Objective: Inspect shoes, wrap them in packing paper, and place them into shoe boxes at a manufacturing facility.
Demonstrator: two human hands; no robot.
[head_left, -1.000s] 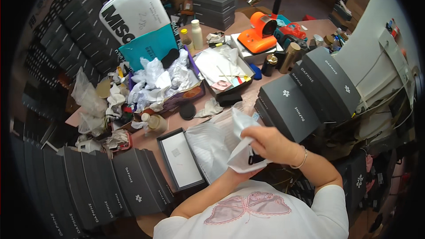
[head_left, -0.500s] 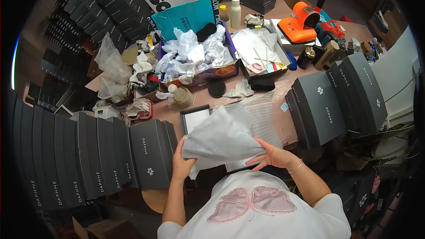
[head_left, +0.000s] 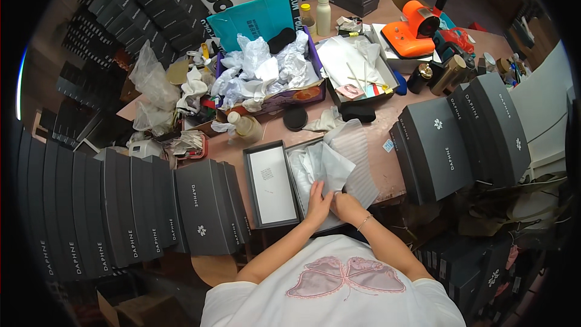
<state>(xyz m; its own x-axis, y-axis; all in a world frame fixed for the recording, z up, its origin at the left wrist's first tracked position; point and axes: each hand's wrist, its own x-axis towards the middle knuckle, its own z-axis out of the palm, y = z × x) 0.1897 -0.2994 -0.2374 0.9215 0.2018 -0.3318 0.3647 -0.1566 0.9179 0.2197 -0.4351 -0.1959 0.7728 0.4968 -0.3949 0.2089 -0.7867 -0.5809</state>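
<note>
A dark grey shoebox (head_left: 293,175) stands in front of me with white tissue paper (head_left: 306,160) in it. A striped translucent wrapping sheet (head_left: 363,163) sticks out over its right side. My left hand (head_left: 319,204) rests on the tissue paper with its fingers stretched forward, close beside the other hand. My right hand (head_left: 350,208) is closed, its curled fingers at the paper's near edge. Whatever lies under the paper is hidden. Left of the box, a shoebox lid (head_left: 271,188) lies with its white inside facing up.
Rows of grey shoeboxes (head_left: 206,209) line the left, and more shoeboxes (head_left: 433,145) stand at right. Beyond are a purple carton (head_left: 272,102) of crumpled paper, a white-capped bottle (head_left: 245,127), a black round lid (head_left: 295,118) and an orange device (head_left: 411,33).
The raised tissue paper has come down into the box. Both hands have moved together at its near end, and the lid at left is uncovered.
</note>
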